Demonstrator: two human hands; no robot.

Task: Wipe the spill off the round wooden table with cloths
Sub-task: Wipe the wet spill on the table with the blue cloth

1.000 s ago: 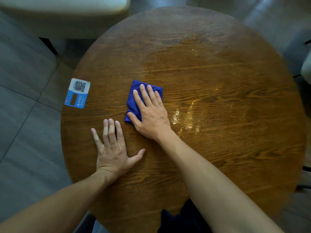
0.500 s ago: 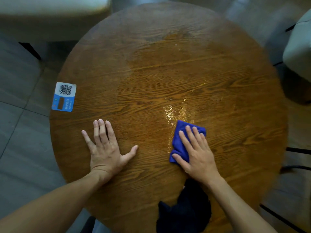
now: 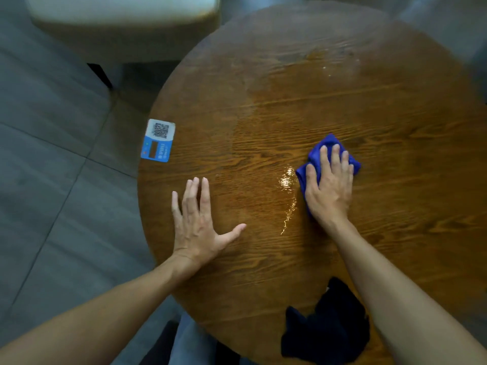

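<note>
The round wooden table (image 3: 395, 114) fills the right of the view. A glossy wet streak of spill (image 3: 287, 191) shines near its middle. My right hand (image 3: 329, 188) presses flat on a bunched blue cloth (image 3: 316, 159), just right of the wet streak. My left hand (image 3: 197, 222) lies flat on the wood near the left edge, fingers spread, holding nothing. A second, dark navy cloth (image 3: 326, 327) lies crumpled at the near edge of the table, beside my right forearm.
A blue and white QR-code sticker (image 3: 158, 140) sits at the table's left edge. A pale upholstered seat (image 3: 123, 27) stands beyond the table at the upper left. Grey floor tiles (image 3: 52, 180) lie to the left.
My right hand slid the blue cloth from left of the wet streak to its near right, then a little farther from me. My left hand has stayed planted. The view has shifted.
</note>
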